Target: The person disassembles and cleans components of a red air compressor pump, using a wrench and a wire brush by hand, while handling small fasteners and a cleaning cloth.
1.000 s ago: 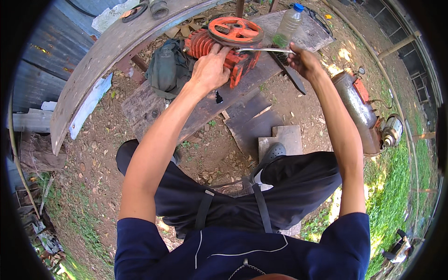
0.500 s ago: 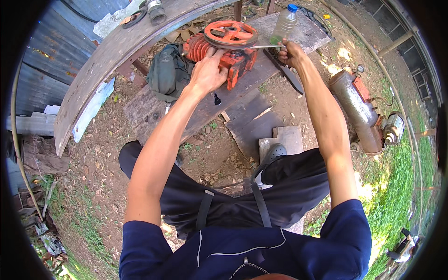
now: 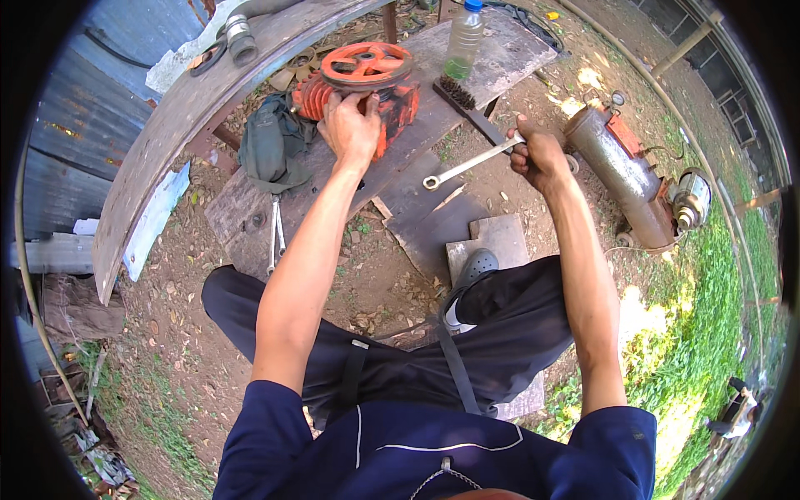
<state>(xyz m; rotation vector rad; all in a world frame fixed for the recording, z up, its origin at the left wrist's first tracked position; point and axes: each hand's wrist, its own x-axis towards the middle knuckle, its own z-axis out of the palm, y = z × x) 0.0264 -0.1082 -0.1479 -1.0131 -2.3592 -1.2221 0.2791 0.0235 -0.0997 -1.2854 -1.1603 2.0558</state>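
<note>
A red-orange compressor pump [image 3: 312,99], with cooling fins and a spoked pulley wheel [image 3: 367,60] on top, sits on the low wooden bench. My left hand [image 3: 349,132] grips the pump just under the wheel, fingers bent against it; the fingertips are partly hidden. In my right hand [image 3: 537,154] is a steel combination wrench [image 3: 471,163], held by one end. Its ring end points left, in the air, apart from the pump. Beneath the wrench a dark-handled wire brush [image 3: 471,108] lies across the bench edge.
A bottle with green liquid [image 3: 463,46] stands on the bench [image 3: 521,54]. Left of the pump lie a dark green cloth bag [image 3: 273,143] and two more wrenches [image 3: 276,233]. A curved wooden plank [image 3: 158,150] runs along the left. A rusty tank [image 3: 621,171] rests on the ground right.
My right hand has drawn the wrench away from beneath the pulley, down and toward me. My left hand stays at the pump. The whole view has shifted slightly.
</note>
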